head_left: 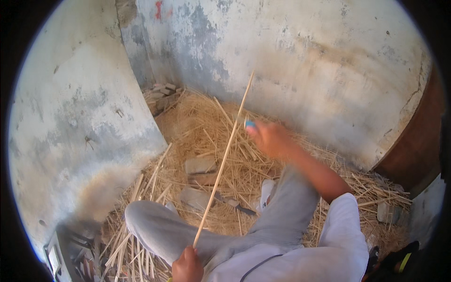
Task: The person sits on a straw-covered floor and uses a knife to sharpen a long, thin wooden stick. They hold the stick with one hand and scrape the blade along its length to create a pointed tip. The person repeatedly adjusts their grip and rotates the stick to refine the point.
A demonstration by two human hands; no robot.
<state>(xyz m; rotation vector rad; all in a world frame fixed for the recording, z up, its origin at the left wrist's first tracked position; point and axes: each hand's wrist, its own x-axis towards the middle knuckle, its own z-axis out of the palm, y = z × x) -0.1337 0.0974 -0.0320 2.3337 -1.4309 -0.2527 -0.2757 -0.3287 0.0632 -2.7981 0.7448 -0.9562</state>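
a corner of stained plaster wall (329,61) is faced, with a deep litter of straw and split offcuts (206,136) spread across the floor between the bent grey-trousered legs (159,225). a long thin pale cane strip (223,157) is held slantwise across the lap, its lower end at the left hand (187,265), its upper end reaching past the right hand (268,137) toward the wall. main risk, as judged: the strip is long, thin and supported only at two well-separated points, so a snap or a sideways whip is likely if the blade bites too deep or the pull runs off the grain; a slip would send the edge along the strip toward the left hand or the thigh (nothing is seen guarding either). footing is loose too, with flat stone pieces (199,165) and a dark tool (235,204) half buried in the straw. the left hand is closed in a fist round the strip's lower end. the right hand is blurred by motion; its fingers look curled shut on a small blue-handled tool (250,124) set against the strip, though whether a blade is actually touching the strip cannot be told.
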